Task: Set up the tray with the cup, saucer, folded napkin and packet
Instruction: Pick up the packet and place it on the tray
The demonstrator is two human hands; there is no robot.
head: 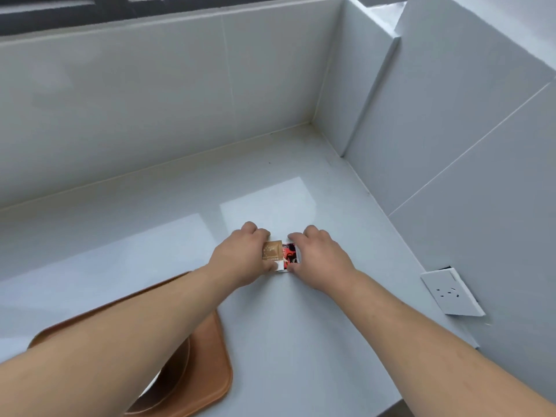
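Observation:
On the white counter, both hands meet over two small packets. My left hand (240, 257) pinches a brown packet (272, 250). My right hand (319, 254) has its fingers closed around a red, black and white packet (291, 255), which lies partly under the brown one. A brown tray (216, 341) sits at the lower left, mostly hidden by my left forearm. On it shows part of a brown round dish (176, 377), possibly the saucer. No cup or napkin is in view.
Tiled walls (180, 100) close the counter at the back and on the right, meeting in a corner. A white wall socket (448, 293) sits low on the right wall. The counter's front edge runs at the lower right.

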